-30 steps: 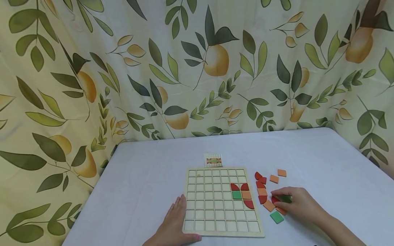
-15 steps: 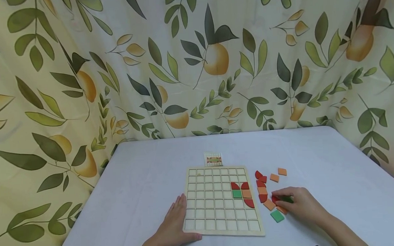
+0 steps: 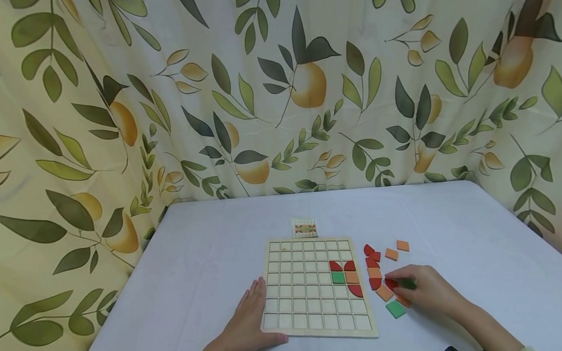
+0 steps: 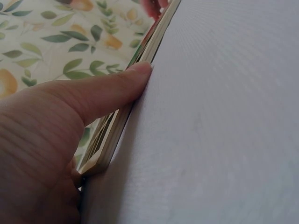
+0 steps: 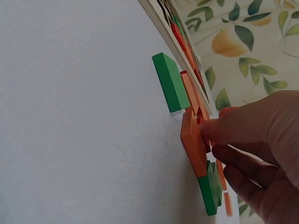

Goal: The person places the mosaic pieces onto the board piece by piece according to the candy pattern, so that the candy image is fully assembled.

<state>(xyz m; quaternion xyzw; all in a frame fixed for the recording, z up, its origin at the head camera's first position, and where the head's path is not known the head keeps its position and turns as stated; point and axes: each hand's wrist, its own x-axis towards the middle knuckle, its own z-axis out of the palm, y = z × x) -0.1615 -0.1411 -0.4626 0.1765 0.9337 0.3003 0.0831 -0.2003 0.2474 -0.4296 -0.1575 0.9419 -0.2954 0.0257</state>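
A pale wooden grid board [image 3: 309,304] lies on the white table. Five or so cells at its right side, several in all, hold red quarter-circle, green and orange tiles. My left hand [image 3: 245,321] rests at the board's near left corner, straight fingers along the left side, thumb [image 4: 119,91] against the front edge. Right of the board, my right hand [image 3: 429,290] pinches a red quarter-circle tile [image 3: 390,283] between thumb and fingers, low over loose tiles. Close by lie a green square tile [image 3: 395,309] and an orange tile [image 5: 192,144]; more green tiles [image 5: 208,193] sit partly under the hand.
Behind the board lies a small pattern card [image 3: 304,228]. Loose red and orange tiles [image 3: 374,273] line the board's right side, with two orange tiles [image 3: 402,245] farther back. A leaf-and-fruit curtain [image 3: 278,93] hangs behind the table.
My right hand has shifted very slightly up and left, the red quarter-circle tile moving with it. The left hand and the board stay in place.
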